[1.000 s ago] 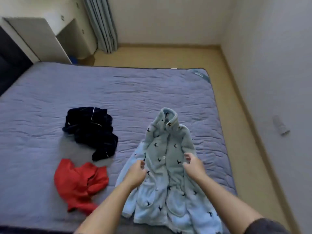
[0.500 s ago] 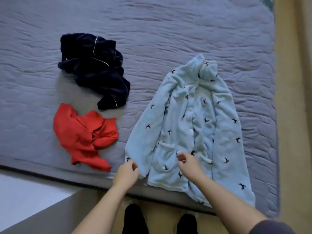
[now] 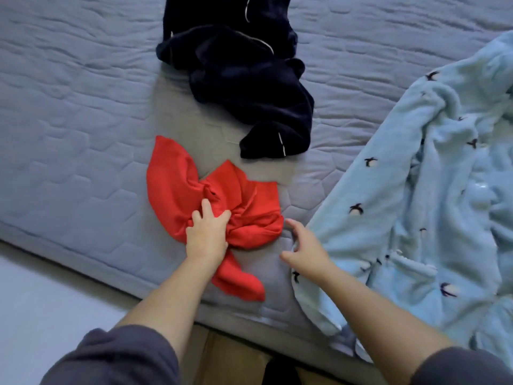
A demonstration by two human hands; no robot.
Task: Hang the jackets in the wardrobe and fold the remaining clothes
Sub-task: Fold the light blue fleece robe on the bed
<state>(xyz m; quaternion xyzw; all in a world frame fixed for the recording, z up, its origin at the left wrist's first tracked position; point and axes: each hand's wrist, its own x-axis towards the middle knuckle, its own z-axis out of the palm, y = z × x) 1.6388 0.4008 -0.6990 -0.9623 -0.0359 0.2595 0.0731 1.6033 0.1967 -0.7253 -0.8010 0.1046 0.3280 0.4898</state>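
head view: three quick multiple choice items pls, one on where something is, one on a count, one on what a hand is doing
1. Where does the dark navy garment lie relative to the red garment?
A. nearer the person
B. farther up the bed, beyond it
C. on the floor

2. How many garments lie on the bed?
A. two
B. three
C. four

3. What is the left hand doing?
A. gripping the red garment
B. lying flat on bare mattress
C. holding a hanger

Key:
1 B, the dark navy garment sits beyond the red garment, away from the bed's near edge.
2 B, there are the dark navy garment, the red garment and the light blue jacket.
3 A, its fingers curl into the red cloth.
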